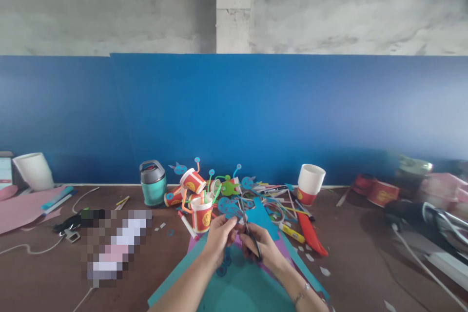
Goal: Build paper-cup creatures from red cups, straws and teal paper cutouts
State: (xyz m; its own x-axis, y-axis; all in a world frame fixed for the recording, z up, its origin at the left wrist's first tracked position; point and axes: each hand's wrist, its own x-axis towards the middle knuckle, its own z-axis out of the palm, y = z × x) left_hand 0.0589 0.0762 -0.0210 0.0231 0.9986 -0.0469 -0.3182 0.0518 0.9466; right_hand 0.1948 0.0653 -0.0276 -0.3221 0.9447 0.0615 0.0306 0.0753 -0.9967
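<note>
My left hand (221, 236) is closed on a blue paper cutout (229, 207) with drawn dark lines, pinching its lower edge. In my right hand (265, 249) is a pair of scissors (245, 219) with dark handles, their blades pointing up beside the cutout. Whether the blades touch the paper I cannot tell. Beneath both hands lie teal paper sheets (248, 285), with small blue round cutouts (221, 269) on top. Just beyond my left hand stands a red and white paper cup (202, 214) with bent straws in it.
Behind my hands are tipped decorated cups (192, 181), pens and straws. A teal lidded container (153, 187) stands left of them. Stacked paper cups (310, 183), a yellow glue stick (292, 233) and a red pouch-like item (310, 234) lie to the right. A blue partition (256, 117) borders the table.
</note>
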